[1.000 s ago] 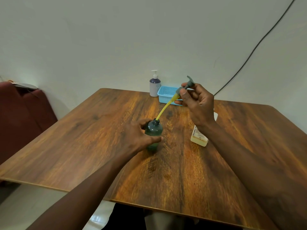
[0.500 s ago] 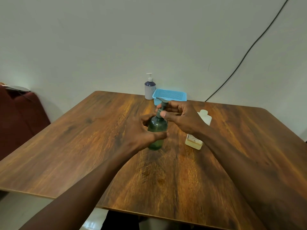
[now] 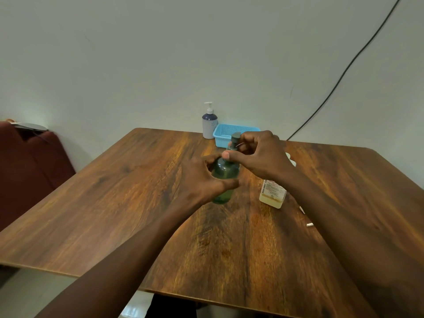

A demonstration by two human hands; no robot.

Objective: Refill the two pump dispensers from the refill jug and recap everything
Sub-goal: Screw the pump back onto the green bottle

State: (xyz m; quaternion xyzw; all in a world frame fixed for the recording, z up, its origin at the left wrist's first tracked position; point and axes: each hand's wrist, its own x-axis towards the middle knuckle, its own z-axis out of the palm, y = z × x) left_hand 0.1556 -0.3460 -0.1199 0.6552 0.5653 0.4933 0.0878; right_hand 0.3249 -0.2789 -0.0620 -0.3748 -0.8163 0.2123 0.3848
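The left hand (image 3: 202, 180) is wrapped around the body of the green bottle (image 3: 223, 180), which stands upright on the tabletop (image 3: 114, 203) near its middle. The right hand (image 3: 259, 157) is closed over the bottle's pump head (image 3: 235, 140), fingers pinched at the collar, with the pump seated in the neck. It looks as if the pump is being screwed back on; whether the thread is tight cannot be told.

The refill jug (image 3: 273, 193) stands just right of the green bottle, partly hidden by the right forearm, so its cap cannot be seen. The white bottle (image 3: 209, 122) stands at the far edge with its pump on, touching or just beside a blue basket (image 3: 231, 131); its fill level cannot be read.

Judged from this, the green bottle is in its recapping step. The jug's cap and perhaps the white bottle may still need attention.
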